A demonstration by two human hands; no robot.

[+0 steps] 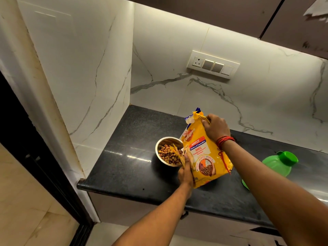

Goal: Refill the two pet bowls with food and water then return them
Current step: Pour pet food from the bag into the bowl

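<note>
— What do we meet first, closest to us?

— Our left hand (185, 172), just at the near right side of the steel bowl (157, 148). Its fingers are curled round the lower edge of the yellow food bag (207, 157), thumb on the printed face.

— And the bag itself?

— We hold it tilted, just right of the bowl, and one corner flap dips over the bowl's right rim. The bowl stands on the black counter (133, 166) with brown and orange kibble (166, 154) heaped in it.

— Where is our other hand?

— Our right hand (215, 129) is above the bowl and to its right, fingers pinched tight on the bag's crumpled top corner. We see a red thread (225, 140) round that wrist.

— Anything farther off?

— Well to the right of the bowl a green bottle (278, 163) stands on the counter. Behind and above the bowl, a switch plate (213, 65) sits on the marble wall.
</note>
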